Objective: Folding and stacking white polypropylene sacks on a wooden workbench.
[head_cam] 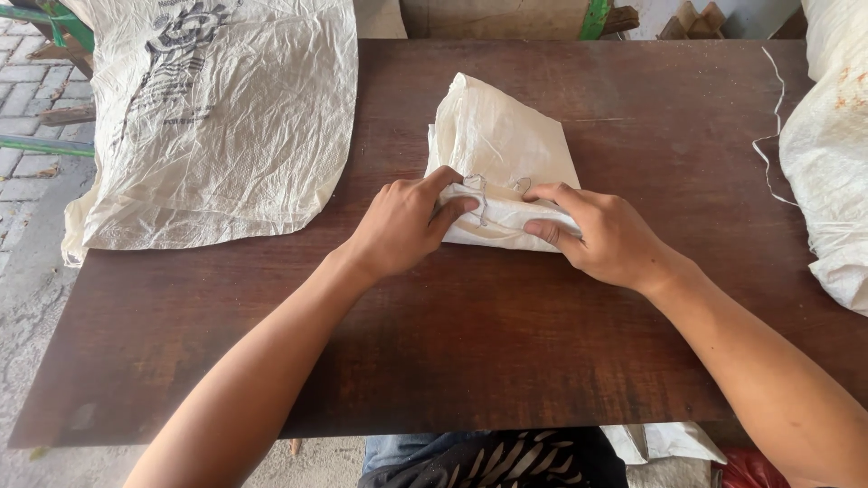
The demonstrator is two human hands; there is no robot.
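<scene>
A folded white woven plastic sack (503, 158) is pinched at its near rolled edge by the left hand (402, 226) and right hand (604, 237), fingers closed on it, on the dark brown wooden table (452, 343).

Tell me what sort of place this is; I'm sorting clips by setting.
Likely an outdoor or open-sided work area for handling sacks: a dark wooden table, woven plastic sacks lying flat and folded on it, and brick paving beside it.
</scene>
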